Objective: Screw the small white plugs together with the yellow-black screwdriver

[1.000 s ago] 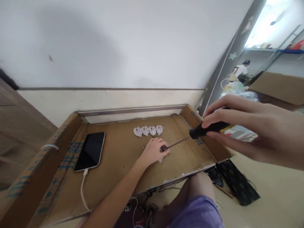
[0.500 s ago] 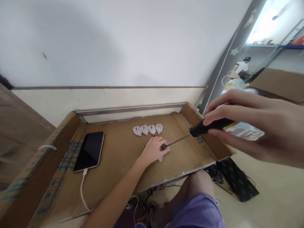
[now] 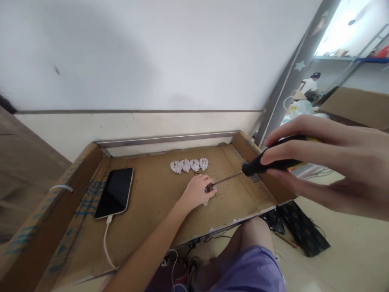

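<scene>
My right hand [image 3: 322, 162] is closed around the black and yellow handle of a screwdriver [image 3: 261, 163]. The long thin shaft slants down to the left, and its tip meets a small part beneath my left fingers. My left hand [image 3: 197, 190] is closed on a small white plug part [image 3: 206, 202], pressing it against the cardboard; most of the part is covered by the fingers. Just behind my left hand stands a row of several white plug pieces [image 3: 190, 164] with metal pins pointing up.
A cardboard-lined table [image 3: 146, 215] with raised cardboard sides carries a phone [image 3: 114, 193] on the left, with a white cable [image 3: 106, 243] attached. A wall [image 3: 152, 61] rises behind. Another person [image 3: 310, 84] sits far off at the right, beyond a grey post [image 3: 288, 77].
My right fingers have shifted slightly around the screwdriver handle, which appears turned a little. My left hand stays where it was on the plug part.
</scene>
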Motion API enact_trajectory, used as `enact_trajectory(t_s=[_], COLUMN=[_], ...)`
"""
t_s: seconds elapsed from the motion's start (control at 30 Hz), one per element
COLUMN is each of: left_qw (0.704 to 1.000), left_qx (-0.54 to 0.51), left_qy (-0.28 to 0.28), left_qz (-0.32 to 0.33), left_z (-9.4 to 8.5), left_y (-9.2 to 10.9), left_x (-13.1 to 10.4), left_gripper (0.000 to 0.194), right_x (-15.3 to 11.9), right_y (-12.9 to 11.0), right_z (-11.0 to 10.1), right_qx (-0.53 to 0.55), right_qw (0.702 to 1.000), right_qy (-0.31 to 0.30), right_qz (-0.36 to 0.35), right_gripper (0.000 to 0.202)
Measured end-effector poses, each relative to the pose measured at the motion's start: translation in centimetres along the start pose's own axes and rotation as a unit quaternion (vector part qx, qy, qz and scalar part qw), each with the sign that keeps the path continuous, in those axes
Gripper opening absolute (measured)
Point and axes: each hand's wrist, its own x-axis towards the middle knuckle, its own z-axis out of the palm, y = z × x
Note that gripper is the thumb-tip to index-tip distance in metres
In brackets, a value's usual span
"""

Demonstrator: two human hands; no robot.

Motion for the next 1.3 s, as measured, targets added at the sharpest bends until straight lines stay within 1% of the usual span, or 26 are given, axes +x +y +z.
enact_trajectory(t_s=[0.1, 0.37, 0.47, 0.57, 0.67, 0.73, 0.8, 0.87, 0.97, 1.07, 1.13, 1.17, 1.23, 1.3], left_qw=[1.000, 1.000, 1.000, 1.000, 1.000, 1.000, 1.000, 1.000, 1.000, 1.000, 1.000, 1.000, 1.000, 1.000], left_qx=[-0.004, -0.011, -0.013, -0.011, -0.008, -0.006, -0.005, -0.006, -0.003, 0.002, 0.002, 0.001, -0.003, -0.008], left_qy=[0.005, 0.000, 0.005, 0.006, 0.013, 0.017, 0.016, 0.015, 0.014, 0.015, 0.017, 0.017, 0.019, 0.020], left_qz=[0.000, -0.008, -0.007, -0.004, 0.002, 0.004, 0.006, 0.007, 0.010, 0.013, 0.013, 0.011, 0.008, 0.005], left_z=[0.1, 0.3, 0.2, 0.2, 0.1, 0.1, 0.1, 0.0, 0.1, 0.1, 0.2, 0.2, 0.3, 0.3], left_y=[0.1, -0.4, -0.4, -0.2, -0.1, -0.1, -0.1, -0.1, -0.1, -0.1, -0.2, -0.2, -0.2, -0.2], left_x=[-0.1, 0.0, 0.0, -0.1, -0.2, -0.2, -0.2, -0.2, -0.1, -0.1, -0.1, -0.1, -0.1, -0.1], left_gripper=[0.013, 0.016, 0.015, 0.013, 0.012, 0.012, 0.012, 0.011, 0.010, 0.010, 0.010, 0.009, 0.007, 0.007], right_x=[-0.1, -0.4, -0.2, 0.2, 1.0, 1.8, 2.6, 3.5, 4.5, 5.3, 5.6, 5.6, 5.7, 5.7], right_y=[0.1, -0.1, -0.1, 0.0, 0.0, 0.1, 0.2, 0.4, 0.9, 1.1, 1.0, 0.9, 0.9, 1.0], right_z=[0.0, -0.4, -0.3, -0.3, -0.5, -0.7, -0.7, -0.7, -0.4, -0.2, -0.1, -0.1, 0.0, 0.0], right_qx=[-0.014, -0.018, -0.013, -0.010, -0.010, -0.034, -0.068, -0.069, 0.010, 0.076, 0.062, 0.042, 0.012, 0.020], right_qw=[0.999, 0.999, 0.999, 0.999, 0.998, 0.998, 0.996, 0.996, 0.998, 0.995, 0.995, 0.996, 0.997, 0.997], right_qy=[-0.012, -0.027, -0.031, -0.042, -0.045, -0.040, -0.039, -0.046, -0.058, -0.063, -0.073, -0.072, -0.066, -0.058], right_qz=[-0.038, -0.030, -0.028, -0.022, -0.030, -0.041, -0.044, -0.034, -0.010, 0.013, 0.028, 0.033, 0.043, 0.050], right_gripper=[0.019, 0.020, 0.024, 0.028, 0.025, 0.025, 0.031, 0.032, 0.023, 0.022, 0.018, 0.018, 0.026, 0.024])
